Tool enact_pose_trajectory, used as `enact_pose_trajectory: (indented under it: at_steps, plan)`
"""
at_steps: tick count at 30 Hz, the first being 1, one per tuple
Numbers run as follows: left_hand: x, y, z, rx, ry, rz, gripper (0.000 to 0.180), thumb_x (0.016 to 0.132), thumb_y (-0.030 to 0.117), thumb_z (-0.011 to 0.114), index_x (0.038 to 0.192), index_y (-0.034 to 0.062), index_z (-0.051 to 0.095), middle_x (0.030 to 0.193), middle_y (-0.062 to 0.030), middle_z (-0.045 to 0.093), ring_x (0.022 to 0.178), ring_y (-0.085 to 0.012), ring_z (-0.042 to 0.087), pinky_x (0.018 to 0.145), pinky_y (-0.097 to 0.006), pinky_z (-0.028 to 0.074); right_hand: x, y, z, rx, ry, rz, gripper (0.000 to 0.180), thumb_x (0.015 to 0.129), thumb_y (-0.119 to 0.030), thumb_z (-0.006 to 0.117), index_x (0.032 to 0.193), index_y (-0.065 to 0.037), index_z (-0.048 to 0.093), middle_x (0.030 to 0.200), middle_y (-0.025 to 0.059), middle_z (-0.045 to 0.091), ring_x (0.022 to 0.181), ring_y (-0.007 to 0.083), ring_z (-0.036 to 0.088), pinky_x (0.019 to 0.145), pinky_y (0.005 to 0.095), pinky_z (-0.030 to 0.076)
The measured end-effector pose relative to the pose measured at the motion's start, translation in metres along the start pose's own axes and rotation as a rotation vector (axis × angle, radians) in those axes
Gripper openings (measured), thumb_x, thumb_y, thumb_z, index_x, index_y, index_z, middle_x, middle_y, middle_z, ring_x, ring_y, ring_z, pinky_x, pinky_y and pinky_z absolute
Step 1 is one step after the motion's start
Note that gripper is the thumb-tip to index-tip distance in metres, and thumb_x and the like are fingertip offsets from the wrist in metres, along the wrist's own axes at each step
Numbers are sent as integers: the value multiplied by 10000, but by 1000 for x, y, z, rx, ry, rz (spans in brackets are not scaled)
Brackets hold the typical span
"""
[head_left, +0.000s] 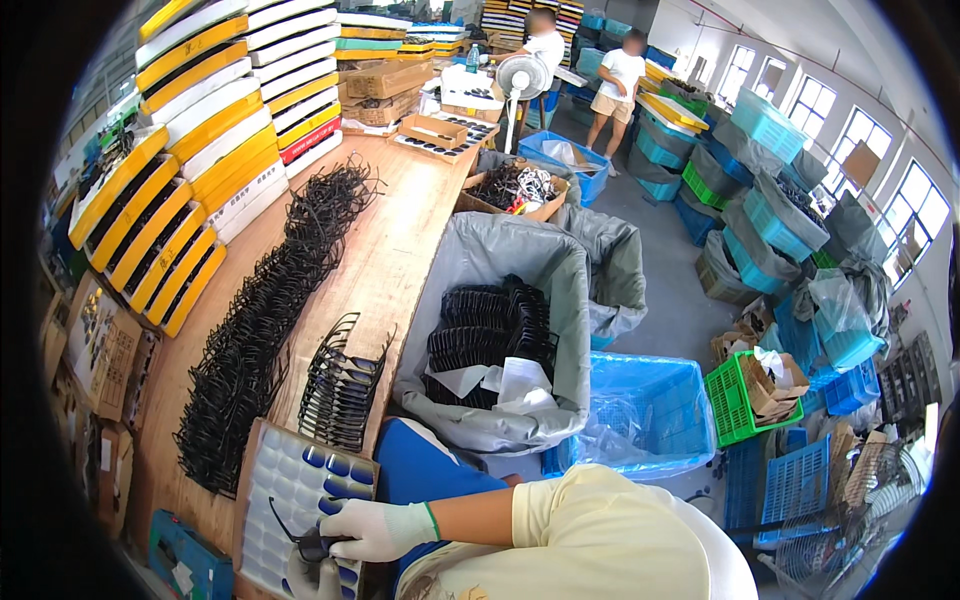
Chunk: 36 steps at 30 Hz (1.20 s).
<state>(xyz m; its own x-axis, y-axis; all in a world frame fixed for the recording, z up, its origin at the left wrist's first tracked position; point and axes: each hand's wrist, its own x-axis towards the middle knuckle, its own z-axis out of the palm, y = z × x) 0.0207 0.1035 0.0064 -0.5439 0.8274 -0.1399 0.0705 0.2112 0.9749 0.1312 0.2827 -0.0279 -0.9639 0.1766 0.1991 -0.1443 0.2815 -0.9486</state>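
Observation:
My right hand (375, 527), in a white glove with a green cuff, closes its fingers on a black glasses frame (312, 546) with a temple sticking out to the left. Just below, my gloved left hand (314, 580) grips the same frame from the near side; much of it is cut off by the picture's lower edge. Both hands are above a white lens tray (268, 490) in a cardboard box. Dark blue lenses (348, 468) lie in its right-hand cells. Beyond the tray stands a short row of black glasses frames (345, 385).
A long heap of black frames (250, 320) runs along the wooden table (400, 210). Stacked yellow and white trays (215, 140) rise at left. Right of the table are a grey-lined bin (570, 290) of frames and a blue crate (650, 400). Two people (620, 80) are at the back.

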Motion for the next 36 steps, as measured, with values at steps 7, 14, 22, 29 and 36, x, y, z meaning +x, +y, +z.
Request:
enact_pose_trajectory:
  at_steps: [7,14,22,29,36]
  plan:
    - [0,-13,0,-62,49,-53,265,1006,127,582,1232,0,639,985,-23,669,701,-72,570,579,-216,458,-1,-9,-5,62,1,18,214,904,-146,582,916,67,592,820,275,629,813,465,607,732,476,474]
    - [5,-22,-2,-92,81,-230,235,1012,160,582,1193,18,634,928,-43,676,605,-82,560,502,-211,429,-1,-3,-4,62,49,-31,202,918,-136,544,937,62,573,817,275,625,807,472,601,734,488,473]
    - [14,-17,1,17,80,-65,216,1004,133,601,1136,-32,643,1039,-84,681,906,-173,622,819,-314,514,4,9,-17,64,115,12,247,932,-114,519,1073,69,606,849,274,658,819,432,648,754,461,510]
    - [14,-48,-9,-42,150,-113,270,887,154,667,1039,-67,642,1354,-245,604,1110,-279,630,1000,-368,474,8,27,-43,-56,168,192,251,937,-154,551,1073,41,632,857,285,644,825,445,654,735,472,522]
    - [24,-68,-36,-116,262,-128,161,920,54,602,1045,-47,608,1208,-187,665,1028,-219,644,951,-368,509,46,67,-78,-435,314,150,260,973,-185,532,1117,-11,661,904,259,692,857,422,685,780,488,558]
